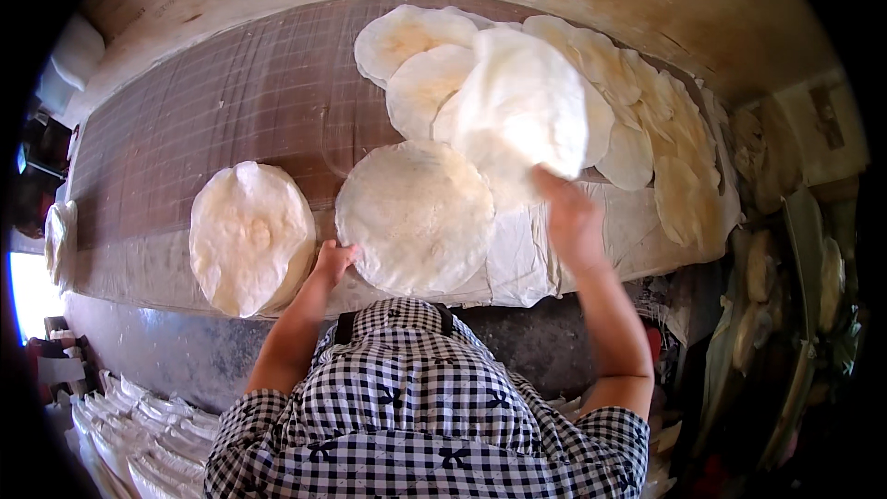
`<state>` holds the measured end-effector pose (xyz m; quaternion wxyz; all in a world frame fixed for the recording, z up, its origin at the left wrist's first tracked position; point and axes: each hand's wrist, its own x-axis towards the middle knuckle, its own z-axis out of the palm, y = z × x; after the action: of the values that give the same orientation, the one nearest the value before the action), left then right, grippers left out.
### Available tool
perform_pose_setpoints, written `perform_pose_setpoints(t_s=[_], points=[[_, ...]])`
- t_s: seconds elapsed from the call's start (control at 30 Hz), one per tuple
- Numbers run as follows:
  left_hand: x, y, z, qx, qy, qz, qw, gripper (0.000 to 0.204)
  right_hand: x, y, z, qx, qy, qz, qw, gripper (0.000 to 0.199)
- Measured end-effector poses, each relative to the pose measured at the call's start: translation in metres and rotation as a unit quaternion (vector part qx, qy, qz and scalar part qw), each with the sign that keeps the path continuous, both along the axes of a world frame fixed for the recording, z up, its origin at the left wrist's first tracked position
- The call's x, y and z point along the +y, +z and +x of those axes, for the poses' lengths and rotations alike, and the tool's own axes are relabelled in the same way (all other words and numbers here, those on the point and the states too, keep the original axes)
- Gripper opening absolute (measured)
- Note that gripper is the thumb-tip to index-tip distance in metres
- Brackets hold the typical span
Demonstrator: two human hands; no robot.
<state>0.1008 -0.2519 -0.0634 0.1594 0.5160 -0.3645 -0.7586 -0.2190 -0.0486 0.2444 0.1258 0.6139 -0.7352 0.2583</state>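
In front of me on the table lies a pale round flatbread (416, 217), broad and thin with a wrinkled edge; whether others lie under it is hard to see. My left hand (334, 261) is at its near left rim, fingers closed on the edge. Raised over the far right side, a whiter flatbread sheet (525, 97) hangs from my right hand (571, 217), which pinches its near edge; both are blurred by motion. Left of my left hand stands a stack of round flatbreads (251, 238).
Overlapping flatbreads (624, 92) spread across the table's far right. A brown cover (212, 92) lies over the table, with pale cloth (522, 254) along its near edge. White folded sheets (148, 439) are at the lower left; racks (799, 286) stand at the right.
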Motion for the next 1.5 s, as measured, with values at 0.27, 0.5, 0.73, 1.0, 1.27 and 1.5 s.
perform_pose_setpoints(t_s=[0.27,0.5,0.73,1.0,1.27,1.5], points=[[0.010,-0.006,0.004,0.095,0.198,0.068,0.973,0.036,0.024,-0.236,0.088,-0.038,0.114,0.166,0.979,0.043],[0.001,0.013,0.002,0.183,0.208,0.148,0.949,0.033,0.033,-0.254,0.087,-0.105,0.090,0.184,0.973,0.041],[0.001,-0.019,-0.002,0.011,0.124,-0.067,0.990,0.039,0.048,-0.249,0.089,-0.011,0.090,0.253,0.963,0.045],[0.007,0.027,-0.026,-0.136,-0.039,-0.243,0.960,0.030,0.057,-0.242,0.083,-0.073,0.064,0.227,0.969,0.049],[0.004,0.149,-0.070,-0.191,-0.244,-0.591,0.745,0.033,0.034,-0.244,0.060,-0.230,-0.014,0.132,0.964,0.049],[0.021,0.353,-0.099,-0.145,-0.479,-0.662,0.558,0.021,-0.049,-0.137,0.009,-0.395,0.037,-0.040,0.917,0.083]])
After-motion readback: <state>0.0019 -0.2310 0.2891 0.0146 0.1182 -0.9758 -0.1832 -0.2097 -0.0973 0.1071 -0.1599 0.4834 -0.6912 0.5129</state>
